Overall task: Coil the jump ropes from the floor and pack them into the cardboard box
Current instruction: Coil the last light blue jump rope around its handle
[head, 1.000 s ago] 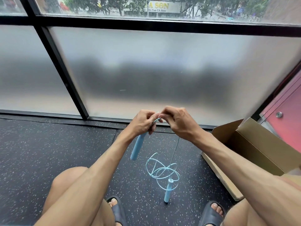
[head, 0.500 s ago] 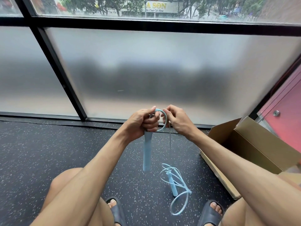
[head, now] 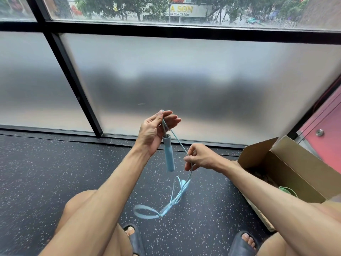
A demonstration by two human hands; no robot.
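- Two bare hands work on one light blue jump rope point(head: 181, 191) above the dark speckled floor point(head: 46, 172).
- The left hand point(head: 154, 131) is raised, with its grip pinching the cord point(head: 175, 134) between thumb and forefinger at the top; the other fingers point(head: 173, 121) are spread loosely and do not close.
- Just below this grip, one blue handle point(head: 169, 154) hangs straight down on a short piece of cord, close to the left palm and wrist.
- From the left grip the cord also runs down and to the right, to the right hand point(head: 200, 158).
- The right hand is lower than the left one, and its grip is closed on the cord, with the fingers curled around it.
- Below the right grip the cord falls down in long loops; a flat loop point(head: 145, 213) lies lowest, down and to the left, over the floor. I cannot tell if it touches the floor.
- A second blue handle end point(head: 183, 182) shows among the strands just below the right grip, partly hidden.
- To the right of the right forearm stands the open cardboard box point(head: 295, 163), with its flaps up; inside it a bit of green cord point(head: 287, 191) is visible.
- Near the bottom edge, two feet in dark slide sandals point(head: 135, 239) rest on the floor, well below both grips.
- Behind the hands stands a frosted window point(head: 184, 80) in a black frame.
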